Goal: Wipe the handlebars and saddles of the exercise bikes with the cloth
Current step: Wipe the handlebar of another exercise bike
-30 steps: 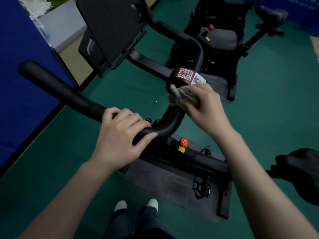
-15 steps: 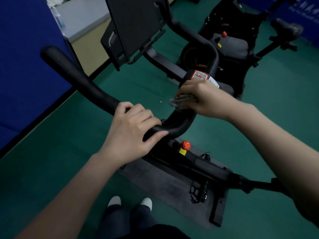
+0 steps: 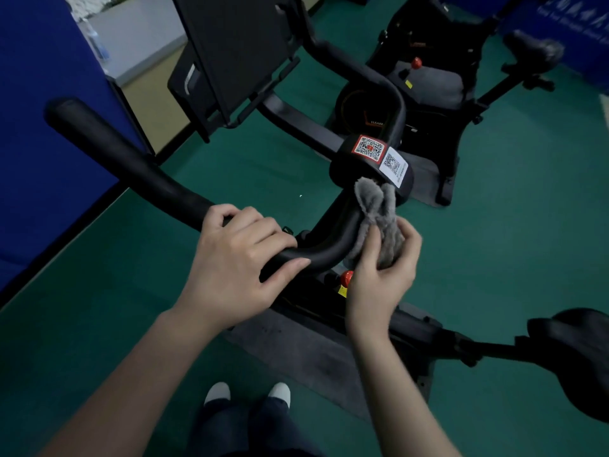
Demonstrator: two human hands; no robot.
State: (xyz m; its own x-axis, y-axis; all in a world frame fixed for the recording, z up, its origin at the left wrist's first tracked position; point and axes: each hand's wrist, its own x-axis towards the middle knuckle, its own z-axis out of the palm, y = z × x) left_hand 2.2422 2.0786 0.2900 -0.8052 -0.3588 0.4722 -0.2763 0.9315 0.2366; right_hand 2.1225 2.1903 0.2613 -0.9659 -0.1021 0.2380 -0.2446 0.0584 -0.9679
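Handlebar: black looped bar (image 3: pixel 131 163) of the near exercise bike, running from upper left down to a bend, then up to the centre clamp (image 3: pixel 349 166).
Left hand: the left hand (image 3: pixel 237 262) grips the bar at the bend, fingers curled over the top and thumb along the near side. Judged a bracing hold, so the bar stays steady under rubbing.
Right hand: the right hand (image 3: pixel 379 278) pinches the cloth between thumb and curled fingers, palm turned towards the bar.
Cloth: grey, fleecy, bunched (image 3: pixel 379 209). It is pressed against the right flank of the rising bar section, with its upper end touching the clamp just below the QR stickers (image 3: pixel 369 148).
Step in hand: wiping the stretch between bend and clamp. Bunching probably gives a thicker pad for a rounded surface.
Near saddle: at the right edge (image 3: pixel 573 351), well apart from both hands.
Second bike: beyond the first (image 3: pixel 428 90), its saddle (image 3: pixel 530 47) at upper right. Judged outstanding.
Risk: rubbing higher could lift the paper stickers.
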